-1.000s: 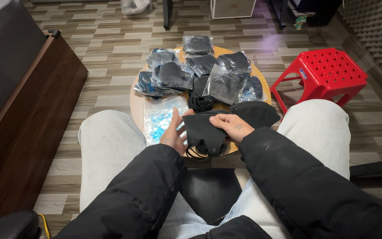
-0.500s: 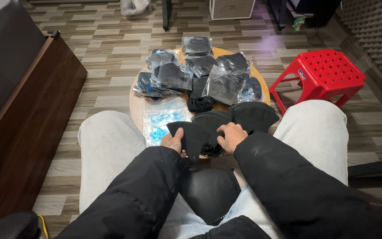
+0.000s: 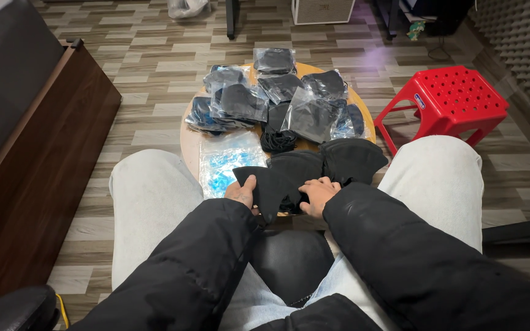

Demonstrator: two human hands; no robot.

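I sit with a small round wooden table (image 3: 186,142) between my knees. Both hands hold a black fabric face mask (image 3: 271,184) at the table's near edge. My left hand (image 3: 242,192) pinches its left flap with the thumb on top. My right hand (image 3: 318,194) grips its right side. More loose black masks (image 3: 354,159) lie just behind it. Several clear plastic bags with black masks (image 3: 240,101) are piled on the far half of the table. A flat clear bag with blue print (image 3: 228,159) lies at the near left.
A red plastic stool (image 3: 446,104) stands to the right of the table. A dark wooden cabinet (image 3: 38,165) runs along the left. A coil of black elastic (image 3: 277,141) lies mid-table. A white box (image 3: 323,9) stands on the wood-pattern floor at the back.
My hands have drawn the black mask toward me from the table's middle to its near edge, and both now grip it by its sides.
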